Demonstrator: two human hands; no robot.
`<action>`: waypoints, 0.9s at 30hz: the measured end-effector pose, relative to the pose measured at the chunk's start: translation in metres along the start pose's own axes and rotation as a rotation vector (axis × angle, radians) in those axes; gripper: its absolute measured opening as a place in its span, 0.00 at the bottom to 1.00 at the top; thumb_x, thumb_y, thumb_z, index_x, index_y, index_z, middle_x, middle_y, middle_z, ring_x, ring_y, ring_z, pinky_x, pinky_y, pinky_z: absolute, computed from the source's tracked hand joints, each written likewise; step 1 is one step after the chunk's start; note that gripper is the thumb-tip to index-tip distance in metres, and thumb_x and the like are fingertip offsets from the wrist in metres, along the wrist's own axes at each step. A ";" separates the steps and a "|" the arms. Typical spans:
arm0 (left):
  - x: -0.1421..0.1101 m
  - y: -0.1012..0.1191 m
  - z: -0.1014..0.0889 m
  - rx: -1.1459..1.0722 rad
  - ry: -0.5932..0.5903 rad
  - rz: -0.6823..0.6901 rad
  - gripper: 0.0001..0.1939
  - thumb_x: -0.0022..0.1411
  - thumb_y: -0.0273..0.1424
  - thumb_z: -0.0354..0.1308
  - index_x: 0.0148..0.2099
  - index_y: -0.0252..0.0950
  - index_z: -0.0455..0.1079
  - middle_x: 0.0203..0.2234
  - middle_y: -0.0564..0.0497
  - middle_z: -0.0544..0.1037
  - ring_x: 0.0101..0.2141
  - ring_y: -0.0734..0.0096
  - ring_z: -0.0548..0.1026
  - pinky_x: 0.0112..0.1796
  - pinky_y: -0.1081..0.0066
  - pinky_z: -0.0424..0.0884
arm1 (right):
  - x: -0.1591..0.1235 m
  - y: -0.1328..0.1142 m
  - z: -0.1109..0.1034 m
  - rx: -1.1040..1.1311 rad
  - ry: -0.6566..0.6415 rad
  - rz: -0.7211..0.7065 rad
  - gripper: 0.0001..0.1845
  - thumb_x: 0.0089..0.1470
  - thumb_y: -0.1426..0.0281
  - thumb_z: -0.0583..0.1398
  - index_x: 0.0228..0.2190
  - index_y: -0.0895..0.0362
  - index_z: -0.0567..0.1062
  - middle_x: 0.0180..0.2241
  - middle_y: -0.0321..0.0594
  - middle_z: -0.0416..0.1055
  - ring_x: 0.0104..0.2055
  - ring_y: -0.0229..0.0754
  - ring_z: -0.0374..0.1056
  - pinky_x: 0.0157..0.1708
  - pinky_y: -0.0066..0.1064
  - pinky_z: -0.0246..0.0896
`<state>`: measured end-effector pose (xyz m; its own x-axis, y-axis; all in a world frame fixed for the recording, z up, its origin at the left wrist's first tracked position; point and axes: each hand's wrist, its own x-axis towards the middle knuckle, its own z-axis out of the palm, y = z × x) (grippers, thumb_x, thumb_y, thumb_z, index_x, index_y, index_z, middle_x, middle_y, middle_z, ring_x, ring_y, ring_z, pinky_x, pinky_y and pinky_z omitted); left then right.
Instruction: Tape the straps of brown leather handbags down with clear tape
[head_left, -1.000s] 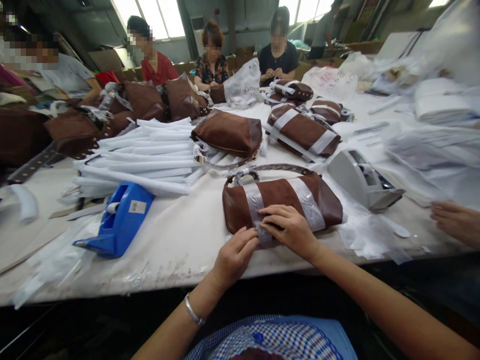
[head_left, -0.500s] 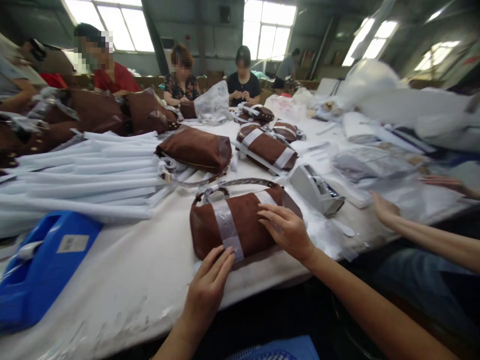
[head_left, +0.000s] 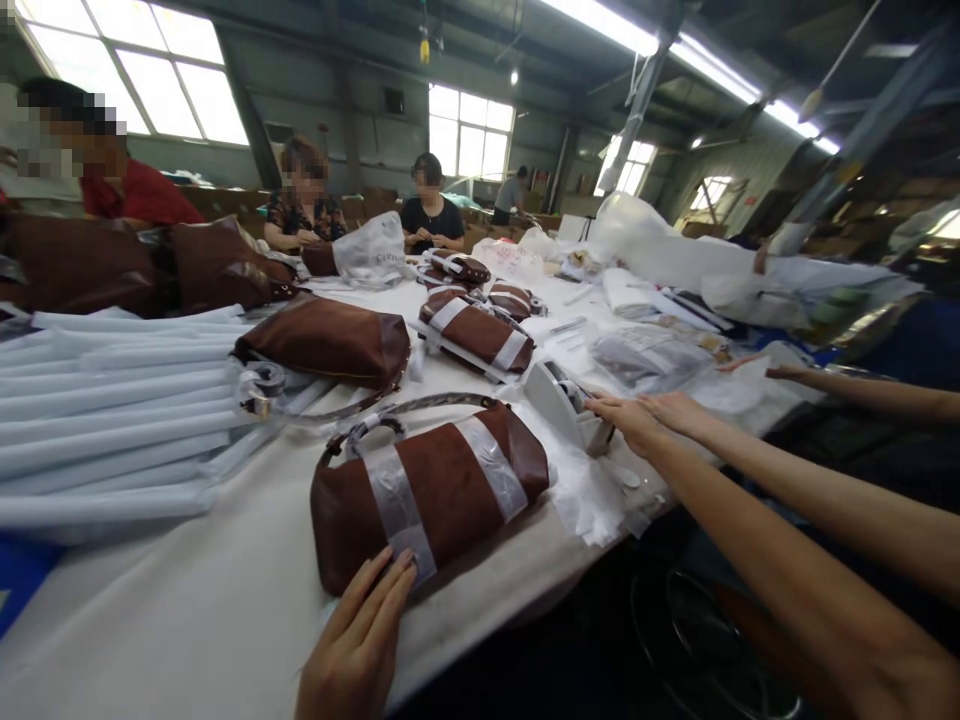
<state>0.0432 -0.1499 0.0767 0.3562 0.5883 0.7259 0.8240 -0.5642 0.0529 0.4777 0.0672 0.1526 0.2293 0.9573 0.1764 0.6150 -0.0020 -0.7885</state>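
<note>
A brown handbag (head_left: 442,480) lies on its side on the cloth-covered table, with two strips of clear tape across its body and its handle at the back. My left hand (head_left: 360,635) rests at its near edge, fingers stretched out and touching the end of the left strip. My right hand (head_left: 630,422) is off the bag and at the cutter end of a grey tape dispenser (head_left: 559,405). Its fingers are drawn together there; what they pinch is hidden. Another person's hand (head_left: 675,408) is just behind mine.
White paper rolls (head_left: 112,420) are piled at left beside another brown bag (head_left: 330,340). Taped bags (head_left: 480,330) lie farther back. Clear plastic (head_left: 592,490) spreads near the front edge. A blue object (head_left: 22,575) is at far left. People sit across the table.
My right hand has left the bag's right strip and moved right to the tape dispenser. My left hand stays at the bag's near edge. The view has swung right.
</note>
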 end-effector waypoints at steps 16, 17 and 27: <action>-0.005 -0.004 0.006 -0.037 0.008 -0.001 0.25 0.65 0.18 0.52 0.62 0.34 0.67 0.54 0.52 0.77 0.60 0.68 0.69 0.66 0.69 0.55 | -0.088 0.031 -0.031 0.282 -0.015 0.262 0.28 0.43 0.45 0.66 0.32 0.57 0.80 0.32 0.47 0.78 0.29 0.43 0.74 0.34 0.37 0.75; -0.005 -0.003 0.006 -0.037 0.010 -0.006 0.24 0.65 0.18 0.53 0.62 0.34 0.67 0.54 0.52 0.77 0.59 0.68 0.69 0.66 0.69 0.55 | -0.087 0.037 -0.027 0.200 -0.007 0.228 0.30 0.43 0.42 0.64 0.32 0.57 0.80 0.31 0.46 0.78 0.27 0.42 0.72 0.32 0.37 0.74; -0.001 0.002 0.002 -0.034 0.029 -0.041 0.25 0.65 0.18 0.53 0.62 0.37 0.67 0.53 0.52 0.78 0.57 0.68 0.72 0.65 0.67 0.58 | -0.062 0.044 -0.051 -0.384 0.052 -0.035 0.18 0.51 0.53 0.59 0.26 0.53 0.81 0.26 0.41 0.78 0.27 0.45 0.70 0.30 0.35 0.60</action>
<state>0.0449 -0.1505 0.0746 0.3092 0.5943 0.7425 0.8220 -0.5596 0.1056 0.5294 -0.0066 0.1369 0.2345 0.9429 0.2367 0.8588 -0.0868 -0.5049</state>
